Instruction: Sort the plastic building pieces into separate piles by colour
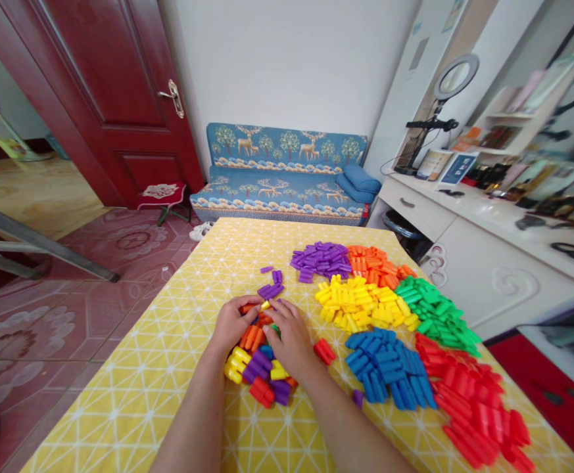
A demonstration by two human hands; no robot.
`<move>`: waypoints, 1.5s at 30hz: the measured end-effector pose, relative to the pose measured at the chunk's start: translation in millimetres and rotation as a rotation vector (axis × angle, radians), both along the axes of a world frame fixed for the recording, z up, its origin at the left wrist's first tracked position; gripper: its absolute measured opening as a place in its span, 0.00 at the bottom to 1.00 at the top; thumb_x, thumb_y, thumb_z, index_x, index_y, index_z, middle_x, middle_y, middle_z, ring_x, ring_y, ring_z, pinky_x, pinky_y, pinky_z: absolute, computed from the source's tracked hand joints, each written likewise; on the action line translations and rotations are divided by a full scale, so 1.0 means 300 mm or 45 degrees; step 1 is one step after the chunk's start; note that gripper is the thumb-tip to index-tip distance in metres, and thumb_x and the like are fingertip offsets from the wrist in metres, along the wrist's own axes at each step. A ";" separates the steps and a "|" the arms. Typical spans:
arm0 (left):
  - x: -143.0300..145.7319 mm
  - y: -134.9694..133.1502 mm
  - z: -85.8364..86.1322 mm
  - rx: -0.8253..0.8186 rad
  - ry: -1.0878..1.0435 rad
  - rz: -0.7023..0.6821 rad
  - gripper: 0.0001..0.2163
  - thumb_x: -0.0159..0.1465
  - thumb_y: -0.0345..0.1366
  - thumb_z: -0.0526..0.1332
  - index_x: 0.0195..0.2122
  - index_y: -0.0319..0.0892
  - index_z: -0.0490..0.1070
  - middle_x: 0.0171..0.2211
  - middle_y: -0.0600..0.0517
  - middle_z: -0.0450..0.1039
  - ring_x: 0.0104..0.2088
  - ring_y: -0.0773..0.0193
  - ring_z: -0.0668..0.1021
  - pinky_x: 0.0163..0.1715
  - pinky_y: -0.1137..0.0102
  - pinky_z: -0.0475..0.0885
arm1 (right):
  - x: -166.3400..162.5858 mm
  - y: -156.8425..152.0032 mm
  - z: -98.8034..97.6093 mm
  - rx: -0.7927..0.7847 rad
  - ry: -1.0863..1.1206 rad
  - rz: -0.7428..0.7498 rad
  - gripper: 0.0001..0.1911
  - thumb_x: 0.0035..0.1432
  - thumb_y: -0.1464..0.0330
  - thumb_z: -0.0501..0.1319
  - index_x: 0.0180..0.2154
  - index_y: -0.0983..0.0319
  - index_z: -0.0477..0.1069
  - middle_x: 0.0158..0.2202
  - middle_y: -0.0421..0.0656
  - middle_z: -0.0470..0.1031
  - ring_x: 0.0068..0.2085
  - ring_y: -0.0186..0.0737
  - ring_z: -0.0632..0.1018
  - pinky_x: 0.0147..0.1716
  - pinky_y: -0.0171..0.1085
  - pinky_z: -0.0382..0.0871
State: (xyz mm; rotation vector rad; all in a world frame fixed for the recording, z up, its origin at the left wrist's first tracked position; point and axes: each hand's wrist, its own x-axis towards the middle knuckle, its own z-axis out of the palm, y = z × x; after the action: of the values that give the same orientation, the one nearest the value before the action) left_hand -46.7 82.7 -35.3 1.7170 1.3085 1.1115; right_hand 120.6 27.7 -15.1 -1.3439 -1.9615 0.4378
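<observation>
Both hands rest on a small mixed heap of plastic pieces (260,368) in the middle of the yellow tablecloth (168,368). My left hand (233,323) curls over the heap's left side, its fingertips on orange pieces. My right hand (290,335) covers the heap's right side, fingers bent down onto the pieces. Their fingertips meet by a small yellow piece (265,305). Whether either hand actually grips a piece is hidden. A few purple pieces (271,289) lie just beyond the fingers.
Sorted piles lie to the right: purple (320,258), orange (378,261), yellow (360,303), green (437,314), blue (389,366), red (474,401). A loose red piece (324,351) sits by my right wrist. A blue sofa (281,172), red door (99,92) and white dresser (484,243) surround the table.
</observation>
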 end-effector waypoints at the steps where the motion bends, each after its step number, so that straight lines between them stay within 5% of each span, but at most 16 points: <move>1: 0.000 0.000 -0.001 -0.001 0.000 0.007 0.11 0.58 0.39 0.61 0.39 0.43 0.78 0.40 0.49 0.79 0.42 0.57 0.79 0.47 0.64 0.72 | 0.000 -0.001 0.003 -0.004 0.007 0.007 0.18 0.57 0.72 0.58 0.49 0.58 0.73 0.57 0.42 0.68 0.59 0.45 0.62 0.61 0.48 0.55; 12: 0.001 -0.002 0.001 -0.005 0.004 0.023 0.11 0.58 0.39 0.61 0.39 0.42 0.78 0.39 0.48 0.79 0.41 0.57 0.79 0.47 0.64 0.72 | 0.001 -0.007 0.018 -0.023 0.164 0.035 0.13 0.56 0.75 0.58 0.41 0.57 0.76 0.52 0.40 0.73 0.59 0.43 0.62 0.60 0.48 0.56; 45: -0.004 0.002 -0.011 -0.022 0.017 0.037 0.12 0.57 0.41 0.62 0.39 0.43 0.79 0.41 0.47 0.79 0.43 0.56 0.79 0.47 0.63 0.71 | 0.002 -0.003 0.009 -0.035 0.197 0.031 0.12 0.56 0.74 0.59 0.39 0.57 0.77 0.49 0.41 0.74 0.58 0.43 0.64 0.59 0.48 0.57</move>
State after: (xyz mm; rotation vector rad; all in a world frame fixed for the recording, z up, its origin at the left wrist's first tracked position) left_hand -47.9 83.3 -38.7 1.7007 1.3511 1.1037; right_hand 121.1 26.9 -12.4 -1.2651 -1.8526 0.5649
